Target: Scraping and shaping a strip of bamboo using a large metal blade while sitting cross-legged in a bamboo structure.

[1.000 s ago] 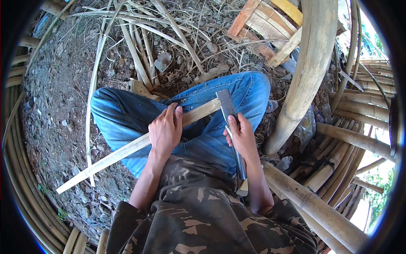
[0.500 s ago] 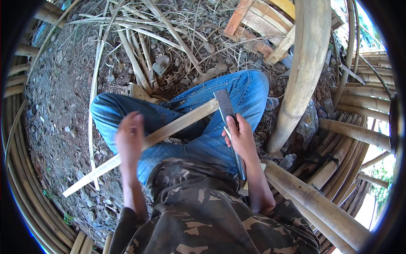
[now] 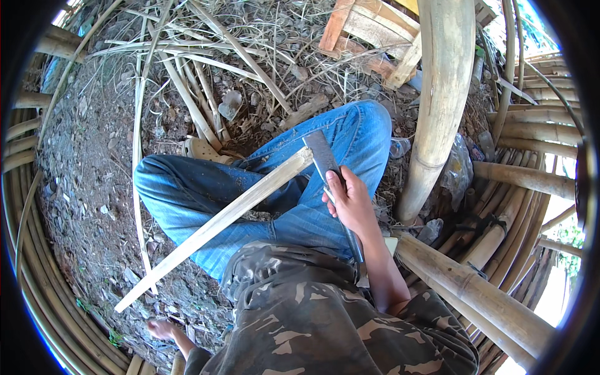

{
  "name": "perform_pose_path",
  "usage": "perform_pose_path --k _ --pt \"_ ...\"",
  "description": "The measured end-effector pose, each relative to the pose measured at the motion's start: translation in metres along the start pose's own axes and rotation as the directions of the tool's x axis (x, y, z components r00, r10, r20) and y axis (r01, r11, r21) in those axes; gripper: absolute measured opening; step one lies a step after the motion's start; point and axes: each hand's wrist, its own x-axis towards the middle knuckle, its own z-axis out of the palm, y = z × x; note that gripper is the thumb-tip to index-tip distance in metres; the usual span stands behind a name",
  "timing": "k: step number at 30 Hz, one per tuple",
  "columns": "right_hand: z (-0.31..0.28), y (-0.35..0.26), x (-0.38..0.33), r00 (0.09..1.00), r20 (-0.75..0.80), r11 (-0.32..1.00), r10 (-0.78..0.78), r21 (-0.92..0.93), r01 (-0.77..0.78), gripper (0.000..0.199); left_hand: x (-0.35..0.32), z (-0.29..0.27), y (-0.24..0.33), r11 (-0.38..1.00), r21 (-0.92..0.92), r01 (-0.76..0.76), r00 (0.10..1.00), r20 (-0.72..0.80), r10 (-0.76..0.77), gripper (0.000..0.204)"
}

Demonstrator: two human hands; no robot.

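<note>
My right hand [image 3: 351, 199] is closed around a knife [image 3: 323, 153] with a broad dark blade and a long dark handle running back along my forearm. Against the blade's edge rests the upper end of a split bamboo strip [image 3: 232, 211]. That strip slants across my crossed legs in blue jeans [image 3: 187, 194], its lower end reaching out over the ground at the left. My left hand [image 3: 161, 329] is off the strip, low at the left above the soil beside my body. Its fingers are small and smeared, so their shape is unclear.
A thick bamboo post [image 3: 440, 106] stands at my right knee, near a clear plastic bag [image 3: 458, 175]. Bamboo poles [image 3: 472, 281] lie at the right. Loose split strips [image 3: 200, 94] and shavings cover the ground ahead. A wooden crate [image 3: 375, 31] sits at the far right.
My left hand has left the bamboo strip and swung down and back to the lower left. My right hand stays on the knife, the strip's end still at its blade. The view has shifted slightly.
</note>
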Motion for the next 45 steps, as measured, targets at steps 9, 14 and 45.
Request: perform_pose_path --k 9,14,45 --pt "0.004 0.009 0.001 0.999 0.018 0.998 -0.051 0.023 0.050 0.030 -0.074 -0.006 -0.123 0.986 0.142 0.089 0.938 0.322 -0.131 0.026" --pt "0.005 0.016 0.002 1.000 -0.004 0.993 -0.014 0.114 0.014 0.026 -0.106 0.018 -0.104 0.986 -0.093 -0.139 0.859 0.484 0.166 0.023" --pt "-0.011 0.032 0.010 0.982 0.045 0.983 -0.184 -0.012 0.185 0.018 0.075 -0.064 -0.004 0.945 0.158 -0.286 0.955 0.134 0.266 0.033"
